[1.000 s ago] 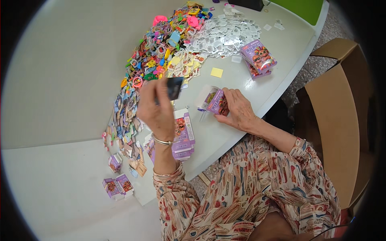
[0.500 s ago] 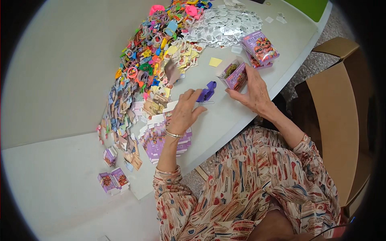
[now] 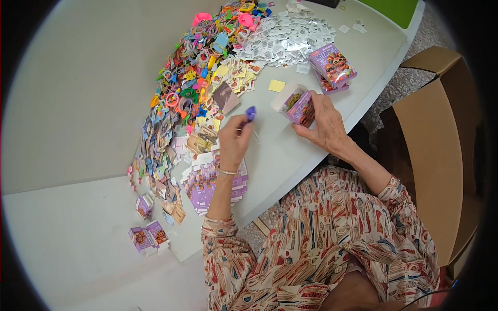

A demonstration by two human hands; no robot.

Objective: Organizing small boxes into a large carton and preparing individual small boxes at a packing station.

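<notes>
My left hand [image 3: 233, 144] pinches a small purple plastic trinket [image 3: 251, 113], lifted off the white table [image 3: 290, 160]. Its exact kind is unclear. Beside those fingers lies a thin pale wire loop [image 3: 257, 137], like a paper clip. With my right hand [image 3: 329, 126] I grip a small purple printed carton [image 3: 303, 110] by its side. The carton's white flap is open toward the left, and something greenish shows inside. Below my left wrist, flat purple cartons [image 3: 207, 189] lie in an overlapping stack.
A long heap of colourful small toys [image 3: 189, 78] curves along the wall side, with picture cards [image 3: 155, 140] at its near end. Silvery white packets [image 3: 290, 39] lie beyond. Filled purple boxes [image 3: 333, 66] sit at right, near a yellow card [image 3: 277, 85]. A large cardboard box [image 3: 430, 155] stands beside the table.
My left hand has closed on the purple trinket and picked it up, drawing it slightly left. The carton in my right hand has tipped a little, and its open flap shows more.
</notes>
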